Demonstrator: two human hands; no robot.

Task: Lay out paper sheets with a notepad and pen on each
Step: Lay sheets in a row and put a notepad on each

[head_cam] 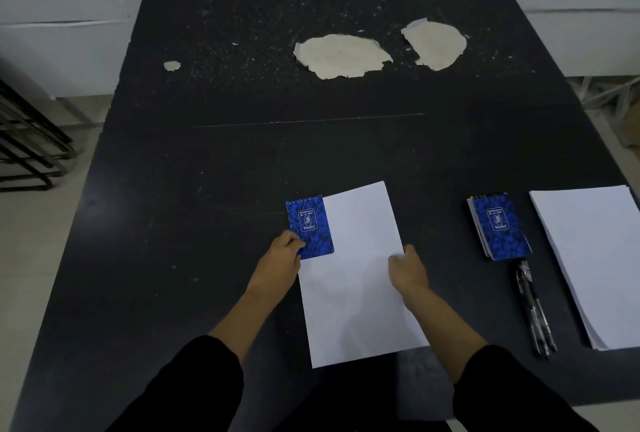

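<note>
A single white paper sheet (360, 279) lies near the front of the black table (207, 154). My left hand (282, 258) grips the lower left corner of a blue spiral notepad (309, 225), which rests on the sheet's upper left corner. My right hand (407, 268) pinches the sheet's right edge. To the right lies a small stack of blue notepads (499, 226), with black pens (533, 307) just below it. A stack of white paper (595, 258) sits at the table's right edge.
The far half of the table has pale patches where the surface has peeled (341, 55), (436, 43), plus white specks. A black metal rack (27, 140) stands on the floor to the left. White wall panels lie behind the table.
</note>
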